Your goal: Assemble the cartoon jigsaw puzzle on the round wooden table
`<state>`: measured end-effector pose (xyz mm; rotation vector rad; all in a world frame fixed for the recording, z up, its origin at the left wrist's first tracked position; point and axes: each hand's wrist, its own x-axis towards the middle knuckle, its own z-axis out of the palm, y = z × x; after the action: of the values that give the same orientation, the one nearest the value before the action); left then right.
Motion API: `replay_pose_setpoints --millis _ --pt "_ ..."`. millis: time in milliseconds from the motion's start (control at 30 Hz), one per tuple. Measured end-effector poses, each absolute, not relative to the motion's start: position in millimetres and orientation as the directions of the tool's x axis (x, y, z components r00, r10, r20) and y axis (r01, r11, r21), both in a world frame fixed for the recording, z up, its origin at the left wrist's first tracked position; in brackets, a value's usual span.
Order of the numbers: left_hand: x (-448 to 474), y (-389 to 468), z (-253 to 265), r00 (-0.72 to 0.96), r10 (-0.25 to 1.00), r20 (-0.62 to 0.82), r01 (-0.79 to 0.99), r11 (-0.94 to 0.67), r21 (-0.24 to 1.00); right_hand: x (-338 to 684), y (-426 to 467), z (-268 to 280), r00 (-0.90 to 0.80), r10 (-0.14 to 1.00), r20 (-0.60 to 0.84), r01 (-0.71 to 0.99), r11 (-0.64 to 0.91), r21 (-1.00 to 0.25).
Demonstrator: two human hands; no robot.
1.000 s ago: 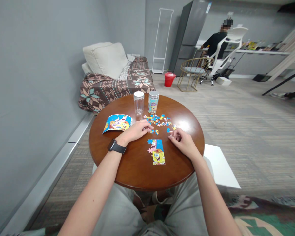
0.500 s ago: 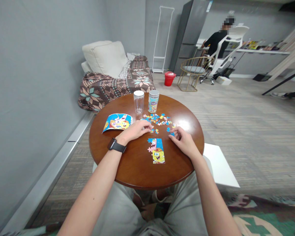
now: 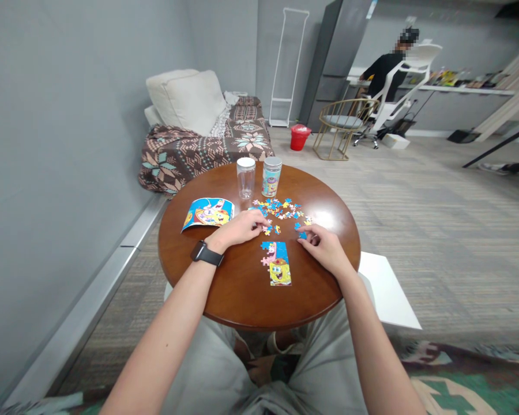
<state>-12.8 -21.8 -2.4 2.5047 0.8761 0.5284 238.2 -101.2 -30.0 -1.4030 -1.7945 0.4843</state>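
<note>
A partly joined jigsaw puzzle (image 3: 279, 271) lies on the round brown table (image 3: 237, 294), showing a yellow cartoon face below a pink one on blue. My left hand (image 3: 244, 226), watch at the wrist, is closed with its fingertips on a pinkish puzzle piece at the near edge of the loose puzzle pieces (image 3: 281, 208). To the right, my right hand (image 3: 322, 245) pinches a blue puzzle piece (image 3: 303, 235), partly hidden by the fingers. A curved picture sheet (image 3: 208, 212) rests left of my left hand.
Behind the loose pieces stand a clear jar (image 3: 246, 180) with a white lid and a printed canister (image 3: 271, 177). A patterned couch (image 3: 207, 147) is beyond the table. Farther back, a person (image 3: 384, 75) sits at a counter, near a red bin (image 3: 300, 138).
Both hands stay nearly where they were, with only slight finger movement. The whole view has shifted a little. The joined puzzle looks the same.
</note>
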Motion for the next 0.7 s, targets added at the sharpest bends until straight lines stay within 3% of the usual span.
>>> replay_pose_setpoints --millis 700 --pt "-11.3 -22.1 -2.0 0.738 0.650 0.178 0.500 -0.706 0.502 240.0 -99.1 -33.6 -0.092 0.919 0.384 0.650 0.348 -0.675"
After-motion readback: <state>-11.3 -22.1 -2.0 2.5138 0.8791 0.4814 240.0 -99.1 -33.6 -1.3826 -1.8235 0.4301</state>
